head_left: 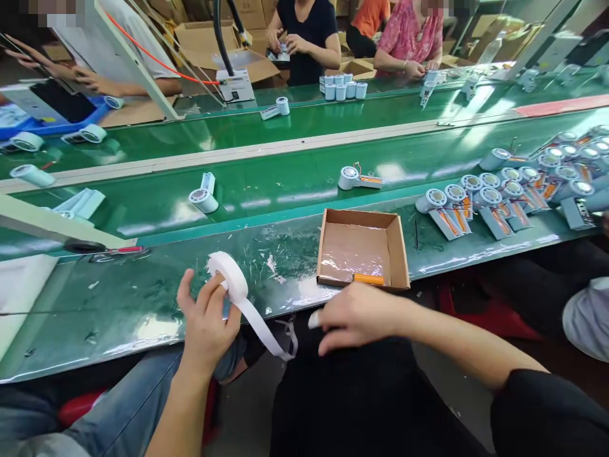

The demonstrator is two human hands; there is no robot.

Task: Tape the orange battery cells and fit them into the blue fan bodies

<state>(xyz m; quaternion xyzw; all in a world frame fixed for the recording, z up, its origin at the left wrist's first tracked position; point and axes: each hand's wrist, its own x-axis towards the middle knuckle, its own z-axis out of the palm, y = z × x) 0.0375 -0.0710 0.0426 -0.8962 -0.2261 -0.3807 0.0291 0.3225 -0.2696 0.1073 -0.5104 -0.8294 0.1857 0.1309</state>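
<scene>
My left hand [205, 320] holds a roll of white tape [231, 277] at the near edge of the green bench. A loose white strip [266, 335] trails from the roll down toward my lap. My right hand [354, 315] hovers palm down just below a small open cardboard box [401, 254], fingers curled, a white bit at one fingertip; it grips nothing that I can see. An orange cell [368, 278] lies inside the box at its near wall, on clear plastic film.
Several pale blue fan units with orange parts [495, 193] crowd the bench at right. Single units [354, 178] [203, 198] ride the green conveyor. Other people work across the belt. A neighbour's knee [587, 317] is at right. White scraps [271, 263] litter the bench.
</scene>
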